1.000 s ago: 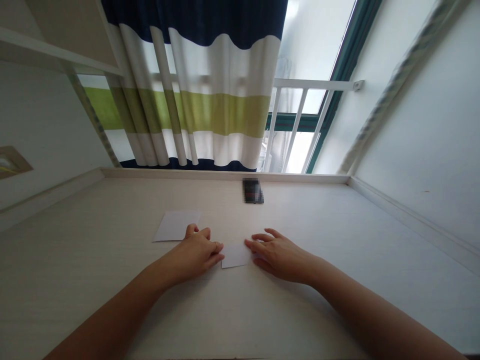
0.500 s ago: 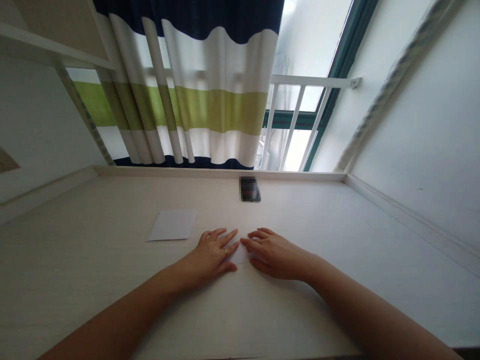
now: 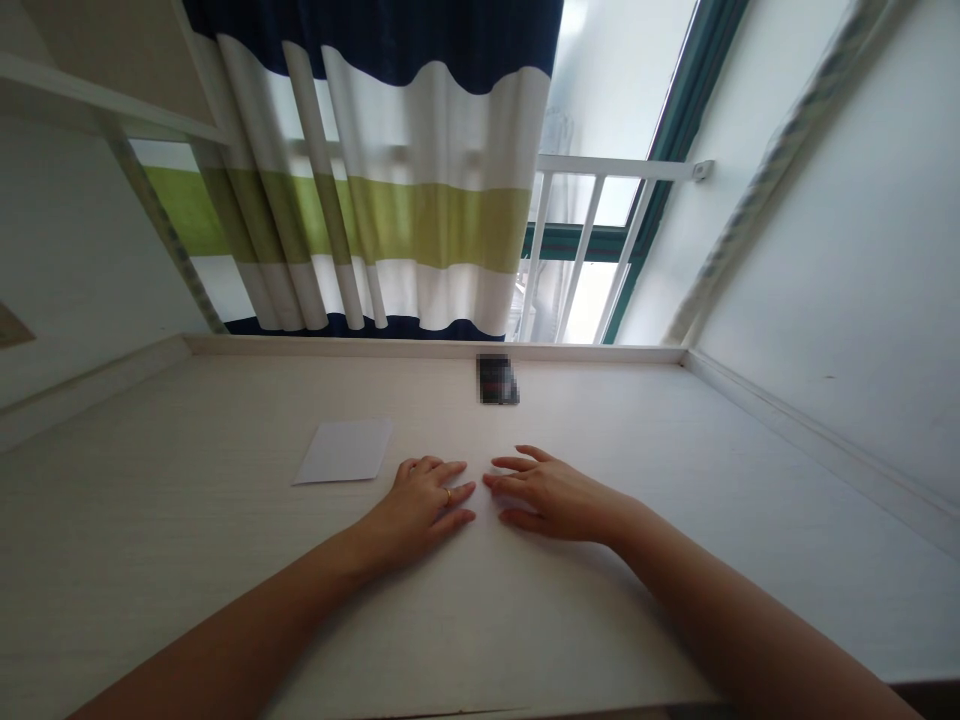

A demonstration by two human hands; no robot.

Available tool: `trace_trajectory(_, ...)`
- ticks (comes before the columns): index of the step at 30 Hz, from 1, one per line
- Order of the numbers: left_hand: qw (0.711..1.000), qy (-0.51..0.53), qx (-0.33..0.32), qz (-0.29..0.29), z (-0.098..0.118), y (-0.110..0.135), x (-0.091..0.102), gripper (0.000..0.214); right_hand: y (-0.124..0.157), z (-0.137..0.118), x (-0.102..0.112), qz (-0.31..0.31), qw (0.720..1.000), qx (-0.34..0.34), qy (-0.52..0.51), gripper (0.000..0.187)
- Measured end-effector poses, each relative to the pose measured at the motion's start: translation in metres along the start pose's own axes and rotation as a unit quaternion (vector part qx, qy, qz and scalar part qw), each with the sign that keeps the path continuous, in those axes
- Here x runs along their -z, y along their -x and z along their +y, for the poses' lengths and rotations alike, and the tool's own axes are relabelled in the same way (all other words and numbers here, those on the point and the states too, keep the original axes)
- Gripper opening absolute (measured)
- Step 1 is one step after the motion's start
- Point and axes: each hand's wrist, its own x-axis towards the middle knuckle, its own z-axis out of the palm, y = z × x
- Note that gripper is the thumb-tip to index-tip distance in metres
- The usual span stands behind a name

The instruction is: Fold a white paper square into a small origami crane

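Observation:
My left hand, with a ring on one finger, rests palm-down over the pale tabletop. Its fingers point right and are apart. Facing it, my right hand has its fingers stretched out and spread toward the left. A narrow gap separates the two sets of fingertips. A whitish patch, perhaps paper, shows faintly between them; its edges are hard to make out and the fingers hide part of it. To the left of my left hand lies a flat square sheet of white paper, touched by neither hand.
A small dark pixelated object lies near the table's raised back edge. Beyond hangs a striped curtain, with a white railing at the window. White walls flank both sides.
My left thumb has shifted up, nearer the other fingers. My right hand has risen slightly in view, its fingers spread wider. The white piece between the hands shows less clearly.

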Motion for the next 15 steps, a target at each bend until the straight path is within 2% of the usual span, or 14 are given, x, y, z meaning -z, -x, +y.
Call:
trace_trajectory(6,0.999,0.036,0.013,0.037,-0.003,-0.003,-0.002,0.028,0.011,0.011,0.013,0.008,1.0,-0.024,-0.013,0.021)
trace_trajectory(11,0.988,0.13,0.046,0.062,-0.003,-0.008,0.0,0.022,-0.002,0.006,-0.002,0.077,0.989,-0.117,-0.048,0.024)
trace_trajectory(15,0.976,0.178,0.117,0.048,0.0,-0.012,0.003,0.026,-0.013,-0.005,-0.015,0.059,0.984,-0.157,-0.066,0.039)
